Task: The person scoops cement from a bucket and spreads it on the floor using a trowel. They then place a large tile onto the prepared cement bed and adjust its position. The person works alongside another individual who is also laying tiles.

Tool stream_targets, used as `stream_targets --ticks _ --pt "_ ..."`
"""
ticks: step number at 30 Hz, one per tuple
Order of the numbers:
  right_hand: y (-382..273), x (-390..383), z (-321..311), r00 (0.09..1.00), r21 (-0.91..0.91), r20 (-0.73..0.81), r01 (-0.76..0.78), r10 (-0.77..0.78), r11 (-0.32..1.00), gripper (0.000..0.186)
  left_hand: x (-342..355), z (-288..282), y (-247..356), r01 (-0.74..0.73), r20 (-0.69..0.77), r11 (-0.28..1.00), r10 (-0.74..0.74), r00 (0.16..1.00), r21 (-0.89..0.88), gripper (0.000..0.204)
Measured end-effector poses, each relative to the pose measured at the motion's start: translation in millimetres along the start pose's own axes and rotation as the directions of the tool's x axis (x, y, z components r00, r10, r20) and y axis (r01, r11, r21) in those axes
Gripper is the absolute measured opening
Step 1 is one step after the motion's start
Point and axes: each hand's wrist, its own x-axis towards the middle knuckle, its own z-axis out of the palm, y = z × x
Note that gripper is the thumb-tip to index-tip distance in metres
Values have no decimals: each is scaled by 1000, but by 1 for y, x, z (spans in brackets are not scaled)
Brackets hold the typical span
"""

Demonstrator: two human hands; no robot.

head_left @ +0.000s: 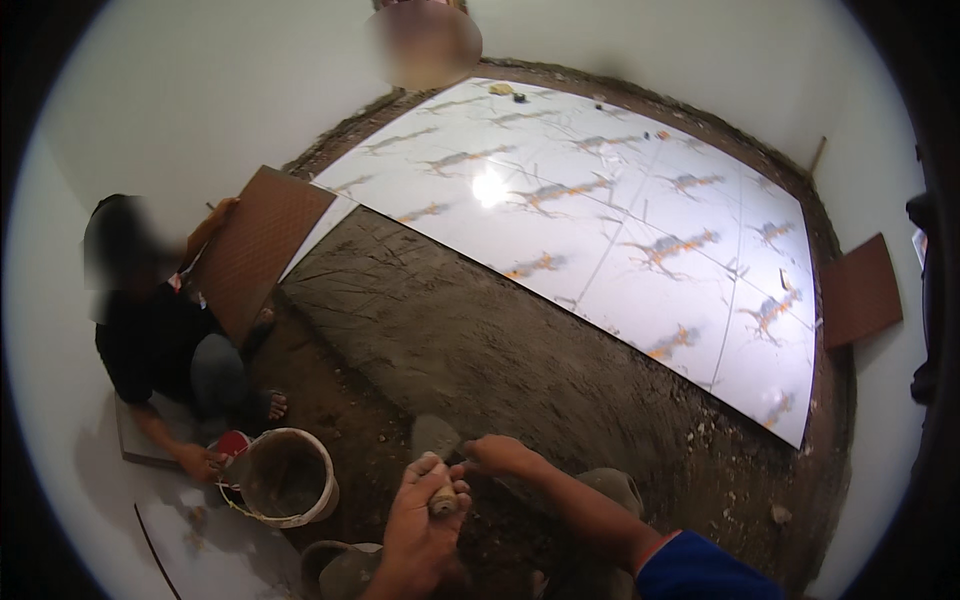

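My left hand (425, 510) is closed around a wooden handle (444, 496), apparently a trowel's, low in the middle of the head view. A grey metal blade (432, 437) rises just beyond it, over the rough mortar bed (500, 330). My right hand (500, 455) is beside the blade, to the right of my left hand, with fingers curled; what it grips is too small to make out. A whitish bucket (320, 470) with grey residue inside stands to the left of my hands.
Marble-patterned white tiles (600, 180) cover the far floor. A crouching co-worker (150, 350) at left holds a tile (270, 240), brown side showing, with one hand; the other hand (200, 460) is beside a red object (232, 443) at the bucket. Another brown-backed tile (860, 290) leans at the right wall.
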Motion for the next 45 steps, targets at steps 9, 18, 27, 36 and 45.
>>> stream_targets --ticks 9,18,27,36,45 --pt "-35 -5 -1 998 193 54 -34 24 981 35 1 -7 3 11 -4 999 -11 1000 33 28" --pt "-1 1 19 994 256 -88 86 -65 963 35 -8 -10 -1 83 48 995 -86 995 61 33" --pt "-8 8 11 999 375 37 -48 37 926 42 -6 -12 6 136 43 987 -140 989 88 34" --pt "5 24 30 984 290 -63 177 -165 941 37 -5 -23 5 89 89 995 -93 992 54 35" --pt "-23 11 -3 954 248 276 51 -121 967 35 -4 6 14 -116 120 960 88 989 253 52"
